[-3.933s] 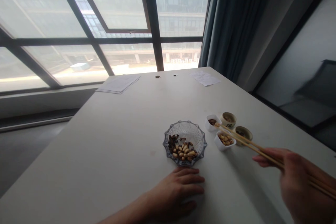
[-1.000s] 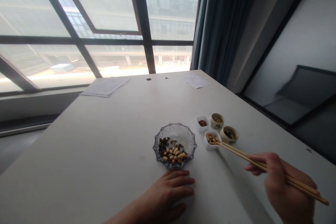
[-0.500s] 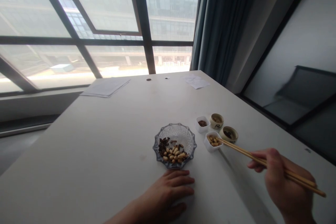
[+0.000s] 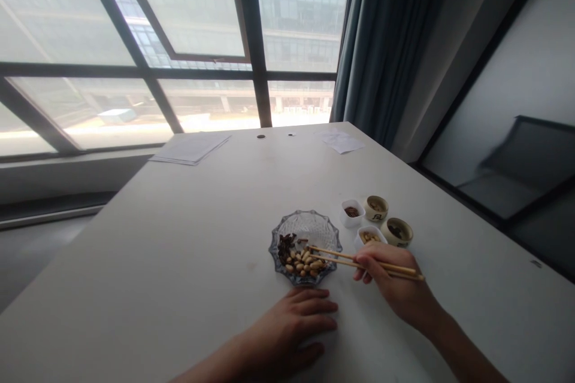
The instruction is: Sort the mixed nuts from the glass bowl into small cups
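My right hand (image 4: 390,278) grips a pair of wooden chopsticks (image 4: 341,255), whose slightly parted tips reach into the scalloped glass bowl (image 4: 330,239), over the nuts. In that bowl lie tan peanuts (image 4: 305,263) and a heap of dark dried pieces (image 4: 286,248). My left hand (image 4: 303,320) rests on the table just in front of the bowl, fingers stretched out and holding nothing. Partly hidden behind my right hand stands a small white cup (image 4: 360,240) with peanuts. Whether the tips pinch anything I cannot tell.
Beside it stand another white cup (image 4: 353,213) with brown bits and two beige ceramic cups (image 4: 376,208) with dark contents. Papers (image 4: 191,149) lie at the far left of the white table (image 4: 202,221), and a crumpled sheet (image 4: 344,142) at the far right.
My right hand has swung left with the chopsticks, from the white peanut cup to the glass bowl. The left hand stays in place by the bowl. The view has shifted slightly.
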{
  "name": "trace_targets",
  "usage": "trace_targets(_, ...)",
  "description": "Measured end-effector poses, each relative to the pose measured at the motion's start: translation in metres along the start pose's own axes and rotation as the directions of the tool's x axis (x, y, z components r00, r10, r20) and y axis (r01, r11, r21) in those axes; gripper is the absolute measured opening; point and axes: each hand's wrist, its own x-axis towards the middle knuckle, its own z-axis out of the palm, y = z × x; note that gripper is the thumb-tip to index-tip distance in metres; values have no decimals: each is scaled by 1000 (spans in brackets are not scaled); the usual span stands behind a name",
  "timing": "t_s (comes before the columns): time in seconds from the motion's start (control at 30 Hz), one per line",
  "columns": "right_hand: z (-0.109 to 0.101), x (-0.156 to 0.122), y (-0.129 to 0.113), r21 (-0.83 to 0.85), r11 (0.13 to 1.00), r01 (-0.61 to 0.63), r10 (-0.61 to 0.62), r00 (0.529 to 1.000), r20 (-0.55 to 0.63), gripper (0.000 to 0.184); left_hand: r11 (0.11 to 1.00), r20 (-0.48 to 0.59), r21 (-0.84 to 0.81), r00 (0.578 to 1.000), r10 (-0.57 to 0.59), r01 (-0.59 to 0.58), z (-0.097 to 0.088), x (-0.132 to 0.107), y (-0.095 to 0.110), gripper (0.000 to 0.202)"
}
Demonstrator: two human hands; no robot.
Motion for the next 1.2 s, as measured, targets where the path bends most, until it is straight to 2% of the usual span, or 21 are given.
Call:
trace_targets(0.1, 2, 13, 2, -19, 999, 50, -48, 994, 96, 37, 1000, -17, -3, 1000, 2, -2, 1, 0, 0, 42)
trace_targets(0.2, 6, 19, 0, -16, 995, 101, -98, 985, 144, 35, 1000, -21, -1, 1000, -1, 1, 3, -1, 0, 43)
trace_targets(0.4, 10, 16, 3, 26, 985, 171, -173, 978, 117, 26, 1000, -28, 1, 1000, 14, -14, 5, -3, -1, 43)
trace_targets(0.5, 12, 11, 11, 56, 980, 188, -193, 976, 97, 28, 1000, -27, -3, 999, 17, -17, 5, -3, -1, 43)
trace_targets(0.6, 19, 7, 20, 124, 982, 140, -147, 988, 47, 29, 1000, -18, -6, 1000, 11, -11, 3, -2, 0, 42)
trace_targets(0.7, 25, 4, 25, 212, 977, 29, -21, 999, -38, 29, 1000, -14, -10, 1000, 7, -7, 1, -1, 1, 42)
trace_targets(0.8, 16, 1, 20, 253, 966, -60, 98, 985, -139, 33, 1000, -15, -20, 1000, 0, 0, 1, -1, 2, 43)
trace_targets(0.87, 0, -4, 13, 237, 968, -80, 143, 955, -259, 34, 1000, -15, -29, 1000, -6, 6, 1, -2, 2, 43)
trace_targets(0.93, -21, -12, 9, 190, 979, -80, 154, 897, -414, 35, 999, -14, -37, 1000, -9, 9, 1, -2, 2, 44)
trace_targets(0.97, -32, -18, 8, 163, 983, -81, 152, 859, -489, 35, 999, -13, -39, 1000, -10, 10, 1, -2, 2, 45)
trace_targets(1.07, -58, -42, 11, 151, 983, -105, 180, 703, -688, 39, 999, -11, -36, 1000, -15, 14, 0, -2, 2, 49)
trace_targets(1.13, -67, -58, 16, 198, 970, -141, 242, 624, -743, 42, 999, -9, -27, 1000, -17, 17, -1, -2, 2, 49)
trace_targets(1.2, -69, -69, 23, 235, 955, -182, 298, 590, -751, 46, 1000, -7, -17, 1000, -22, 21, -1, -1, 2, 48)
